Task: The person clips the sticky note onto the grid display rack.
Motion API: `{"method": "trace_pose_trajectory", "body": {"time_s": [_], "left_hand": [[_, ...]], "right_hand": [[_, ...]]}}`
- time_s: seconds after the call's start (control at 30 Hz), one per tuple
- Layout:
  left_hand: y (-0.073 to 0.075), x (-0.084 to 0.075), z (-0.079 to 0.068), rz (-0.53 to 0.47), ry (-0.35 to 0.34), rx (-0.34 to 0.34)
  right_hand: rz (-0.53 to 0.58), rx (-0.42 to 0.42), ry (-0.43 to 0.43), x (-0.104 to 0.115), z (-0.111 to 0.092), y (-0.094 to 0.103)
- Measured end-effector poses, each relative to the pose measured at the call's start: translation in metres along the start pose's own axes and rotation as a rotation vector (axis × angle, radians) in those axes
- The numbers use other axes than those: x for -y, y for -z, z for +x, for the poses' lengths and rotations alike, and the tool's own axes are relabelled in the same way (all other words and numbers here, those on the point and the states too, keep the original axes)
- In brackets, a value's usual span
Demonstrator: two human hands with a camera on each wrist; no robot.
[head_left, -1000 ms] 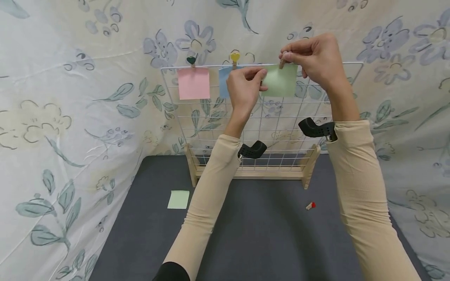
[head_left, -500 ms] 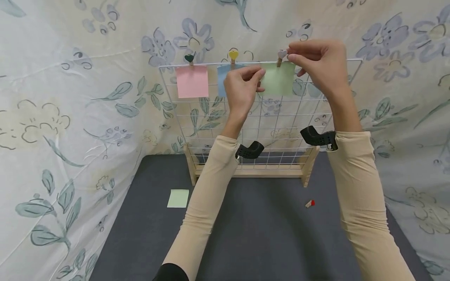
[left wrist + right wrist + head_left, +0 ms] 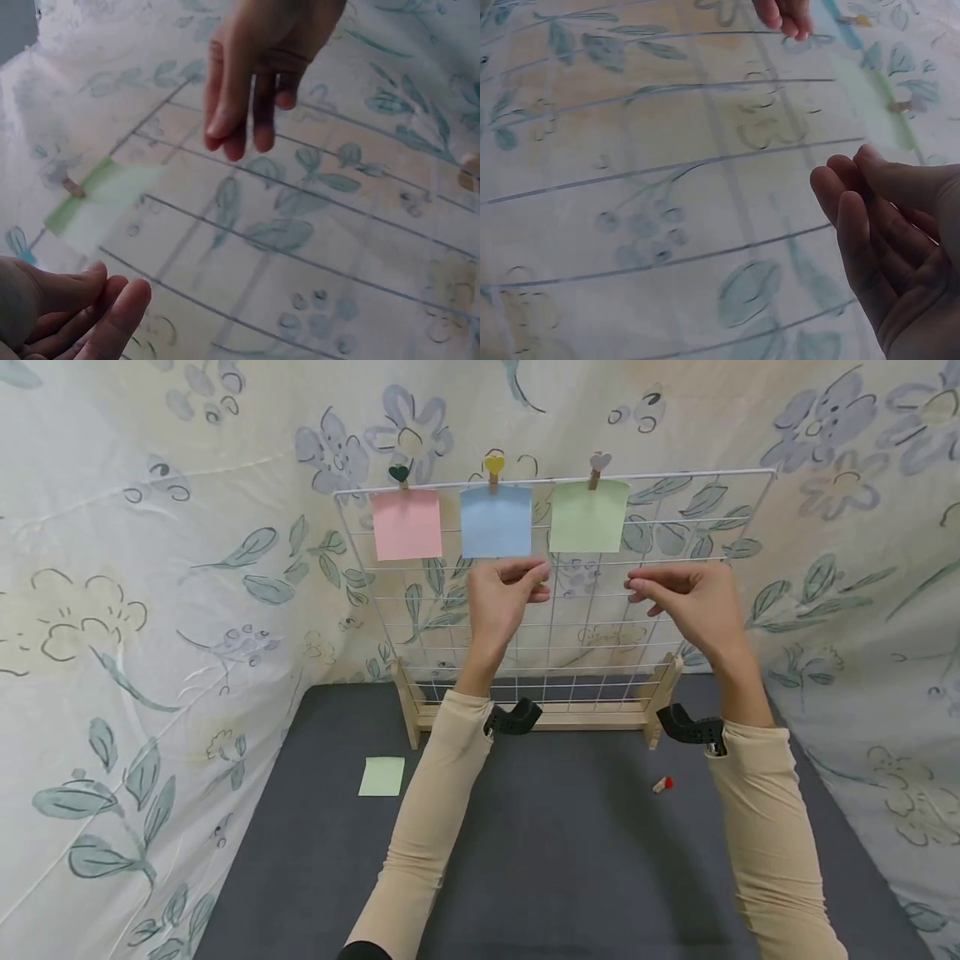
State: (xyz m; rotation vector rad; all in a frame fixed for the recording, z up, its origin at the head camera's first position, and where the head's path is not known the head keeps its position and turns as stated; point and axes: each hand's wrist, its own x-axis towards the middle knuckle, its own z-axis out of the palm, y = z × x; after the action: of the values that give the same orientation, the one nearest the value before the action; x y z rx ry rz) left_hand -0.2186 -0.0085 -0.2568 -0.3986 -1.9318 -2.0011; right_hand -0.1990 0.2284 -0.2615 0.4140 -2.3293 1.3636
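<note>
A green sticky note (image 3: 587, 522) hangs from the top wire of the white wire grid (image 3: 675, 477), held by a clothespin (image 3: 598, 465) with a pale grey heart. To its left hang a blue note (image 3: 496, 522) on a yellow-heart clothespin (image 3: 493, 467) and a pink note (image 3: 407, 527) on a dark green-heart clothespin (image 3: 400, 475). My left hand (image 3: 501, 606) is just below the blue note, fingers loosely bent and holding nothing. Lower right of the green note, my right hand (image 3: 693, 602) is likewise free, thumb near the fingertips.
A second green note (image 3: 382, 777) lies on the dark table (image 3: 555, 860) at the left. A red-topped clothespin (image 3: 663, 785) lies on the right. The grid stands in a wooden base (image 3: 585, 721), with a floral cloth (image 3: 150, 610) behind it.
My right hand has let go of the grey-heart clothespin and moved down. My left hand has come off the green note and dropped lower, uncovering the blue note.
</note>
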Motion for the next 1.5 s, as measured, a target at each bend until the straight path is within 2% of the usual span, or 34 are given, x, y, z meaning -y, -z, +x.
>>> {"method": "trace_pose_trajectory", "body": {"time_s": [0.1, 0.3, 0.53, 0.67, 0.73, 0.9, 1.0, 1.13, 1.27, 1.43, 1.5], "left_hand": [[0.009, 0.021, -0.014, -0.005, 0.04, -0.014], [0.027, 0.064, -0.04, 0.006, 0.11, -0.049], [0.051, 0.106, -0.065, 0.081, 0.208, -0.098], [0.076, 0.135, -0.08, 0.115, 0.249, -0.145], [0.09, 0.152, -0.089, 0.115, 0.267, -0.167], [0.13, 0.188, -0.116, 0.171, 0.354, -0.249], [0.155, 0.2, -0.128, 0.181, 0.404, -0.303], [0.186, 0.209, -0.141, 0.181, 0.454, -0.373], [0.215, 0.213, -0.151, 0.191, 0.505, -0.438], [0.246, 0.218, -0.166, 0.237, 0.52, -0.496], [0.256, 0.221, -0.172, 0.29, 0.511, -0.527]], "right_hand": [[-0.009, 0.017, -0.032, -0.023, -0.016, -0.007], [0.042, 0.074, -0.134, -0.064, -0.049, -0.016], [0.01, 0.145, -0.225, -0.099, -0.083, -0.017], [-0.053, 0.149, -0.261, -0.129, -0.111, -0.019], [-0.095, 0.131, -0.278, -0.152, -0.128, -0.02], [-0.165, 0.088, -0.417, -0.192, -0.166, -0.022], [-0.195, 0.093, -0.479, -0.206, -0.182, -0.023], [-0.226, 0.067, -0.554, -0.218, -0.197, -0.02], [-0.247, 0.047, -0.583, -0.226, -0.208, -0.016], [-0.253, 0.074, -0.615, -0.235, -0.222, -0.014], [-0.249, 0.094, -0.63, -0.237, -0.226, -0.014]]}}
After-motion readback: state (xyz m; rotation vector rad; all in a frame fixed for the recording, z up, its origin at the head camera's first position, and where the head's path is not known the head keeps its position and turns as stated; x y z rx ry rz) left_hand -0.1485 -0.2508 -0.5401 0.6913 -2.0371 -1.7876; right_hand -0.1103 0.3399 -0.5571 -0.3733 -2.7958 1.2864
